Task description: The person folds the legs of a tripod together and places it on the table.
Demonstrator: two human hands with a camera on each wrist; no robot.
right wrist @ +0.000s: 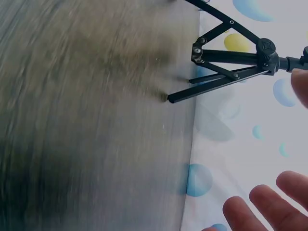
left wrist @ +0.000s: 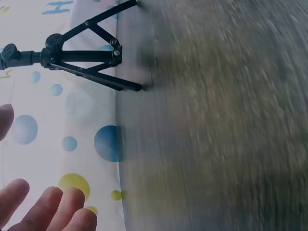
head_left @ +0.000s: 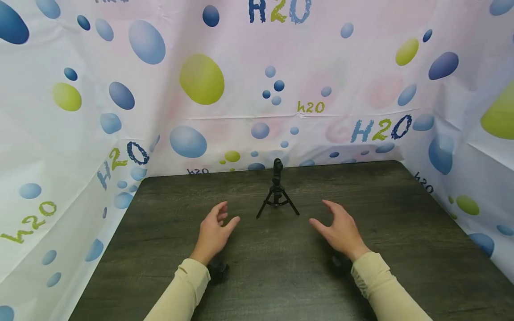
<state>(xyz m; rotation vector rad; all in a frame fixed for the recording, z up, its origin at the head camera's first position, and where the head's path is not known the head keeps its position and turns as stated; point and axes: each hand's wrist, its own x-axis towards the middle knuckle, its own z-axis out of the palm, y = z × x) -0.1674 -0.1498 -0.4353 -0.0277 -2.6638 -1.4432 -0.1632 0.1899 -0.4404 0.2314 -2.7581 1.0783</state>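
Tripod: one, black, upright, legs splayed, on a dark wood-grain tabletop. Left hand: at eight o'clock from the tripod, apart from it, thumb spread. Right hand: at four o'clock, likewise apart, thumb spread. Sleeves: two, pale yellow. Backdrop: white, spotted; large green spot at eleven o'clock from the tripod, "H2O" lettering at two.

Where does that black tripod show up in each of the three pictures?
Head: the black tripod stands upright, just below the picture's center.
Left wrist: upper left, appearing sideways, cut off at left.
Right wrist: upper right, appearing sideways, cut off at right.
Shared landmark: the table edge meeting the spotted backdrop.
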